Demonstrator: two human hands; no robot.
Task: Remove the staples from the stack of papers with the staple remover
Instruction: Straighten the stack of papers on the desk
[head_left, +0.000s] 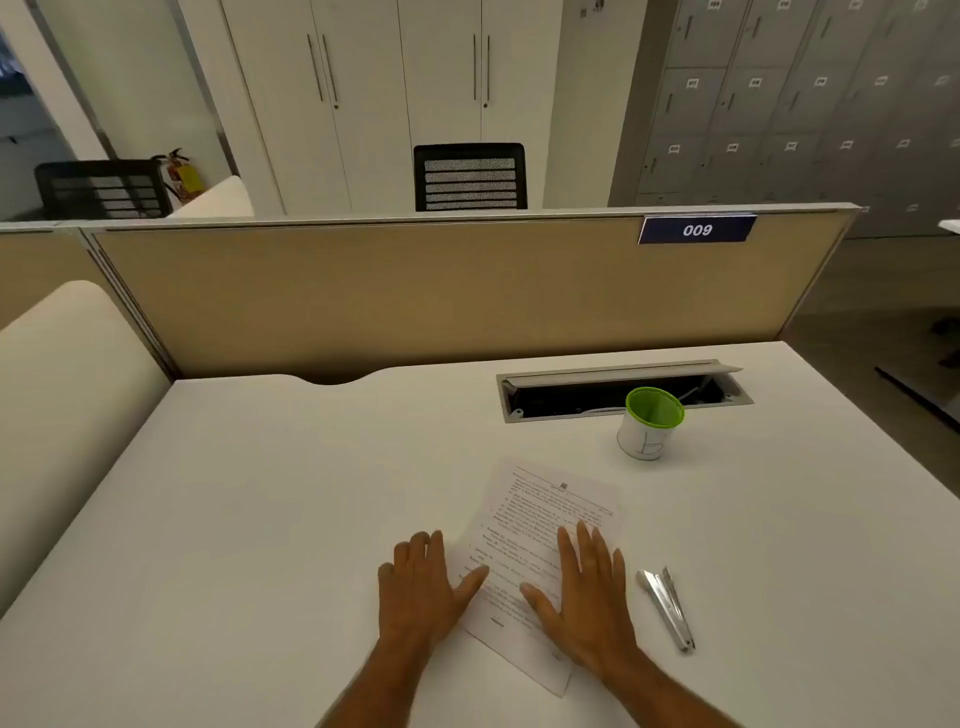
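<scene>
I see both grips open, fingers flat: right hand (589, 597) pressing stack of papers (545, 519), left hand (421, 587) at its edge (thumb on sheet); staple remover (667, 605) untouched on table (260, 519), just right.

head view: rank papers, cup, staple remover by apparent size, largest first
1. papers, clearly the largest, though partly covered by both hands.
2. and 3. cup and staple remover: too close to rank. The remover looks longer but thin, the cup bulkier, and the cup sits farther from the camera.

Dim, warm, even indoor light; soft focus throughout, wide-angle bending at edges.
</scene>
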